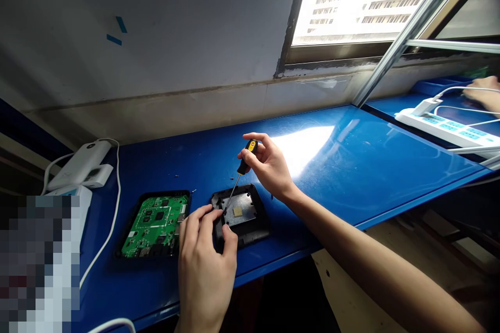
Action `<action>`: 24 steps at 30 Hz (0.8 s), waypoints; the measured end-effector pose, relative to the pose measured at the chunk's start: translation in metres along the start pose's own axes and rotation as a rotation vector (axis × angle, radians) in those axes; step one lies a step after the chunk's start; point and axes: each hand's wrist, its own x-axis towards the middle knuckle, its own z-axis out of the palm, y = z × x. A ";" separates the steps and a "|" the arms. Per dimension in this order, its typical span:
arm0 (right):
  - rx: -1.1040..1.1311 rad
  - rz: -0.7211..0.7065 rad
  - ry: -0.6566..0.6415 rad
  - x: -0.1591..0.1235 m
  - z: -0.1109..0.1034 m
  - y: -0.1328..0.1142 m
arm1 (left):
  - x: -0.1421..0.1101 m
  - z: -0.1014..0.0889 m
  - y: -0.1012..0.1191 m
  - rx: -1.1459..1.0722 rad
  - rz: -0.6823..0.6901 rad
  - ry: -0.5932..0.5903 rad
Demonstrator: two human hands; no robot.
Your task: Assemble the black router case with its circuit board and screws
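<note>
My right hand (270,167) is closed round the black and yellow handle of a screwdriver (249,154). The tool slants down to the left, and its tip meets the left part of a black plastic cover (255,229). Inside that cover lie a silver metal plate (247,204) and a small beige pad (237,211). My left hand (207,255) grips the cover's left side, thumb and fingers on either side of the screwdriver tip. Left of it, a green circuit board (156,223) sits in a black casing, partly hidden by my left fingers.
Small screws (194,191) lie on the blue table (332,187) behind the two parts. White power adapters (84,161) and a cable (113,218) are on the left. A power strip (445,126) and another person's hand (484,91) appear at right, past a metal frame (390,57).
</note>
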 end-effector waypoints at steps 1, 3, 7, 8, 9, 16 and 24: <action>-0.005 0.001 0.001 0.000 0.000 0.000 | 0.000 0.000 0.000 0.002 0.003 0.001; -0.014 0.001 0.007 0.000 0.000 0.000 | 0.000 0.000 0.000 0.003 0.008 0.002; -0.018 -0.001 0.010 0.001 0.000 0.000 | 0.000 -0.002 0.000 0.008 0.016 0.002; -0.019 -0.002 0.011 0.001 0.000 0.000 | 0.000 -0.002 0.000 0.010 0.017 0.001; -0.020 -0.002 0.012 0.001 -0.001 0.000 | 0.000 -0.002 0.000 0.011 0.021 0.004; -0.040 0.001 0.009 0.001 -0.001 0.001 | -0.003 0.003 0.000 0.070 0.103 0.046; -0.024 -0.045 0.043 0.001 -0.003 -0.005 | -0.004 0.005 0.001 0.135 0.178 0.068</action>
